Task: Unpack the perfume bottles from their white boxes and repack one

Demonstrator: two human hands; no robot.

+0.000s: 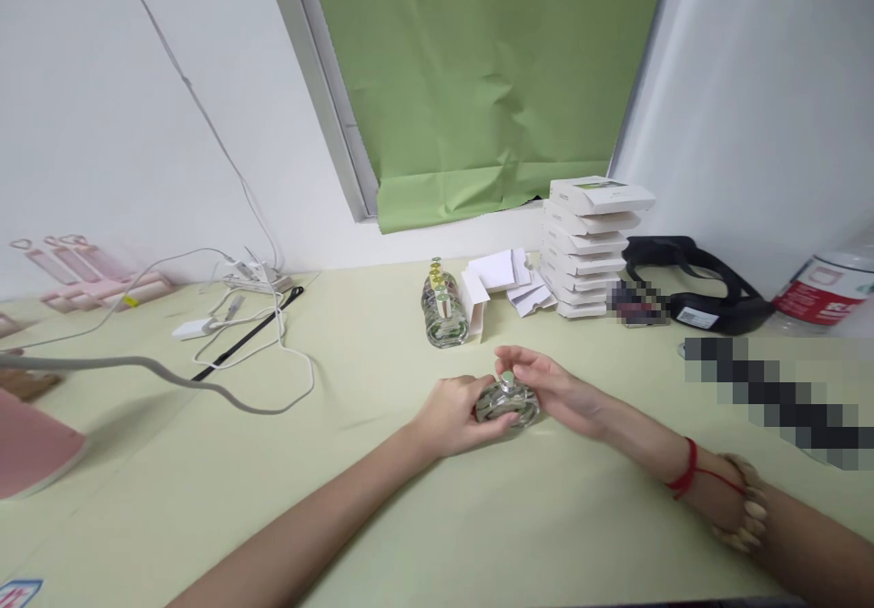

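A clear, flat-oval glass bottle (513,405) with a silver cap, like a perfume bottle, stands on the table. My left hand (452,415) is closed around its left side, with the thumb across the front. Just right of the cap is my right hand (556,391), its fingers loosely curved and apart, holding nothing. Whether its fingertips touch the glass I cannot tell. Behind my hands, several similar bottles (447,324) with gold-coloured necks stand in a row, and an open white carton (474,300) stands against their right side.
Folded white papers (502,271) lie beside a stack of white boxes (584,267). Farther right are a black headset (724,303) and a large labelled bottle (823,289). White cables (290,353) loop across the left of the table (382,517), near a pink object (34,449).
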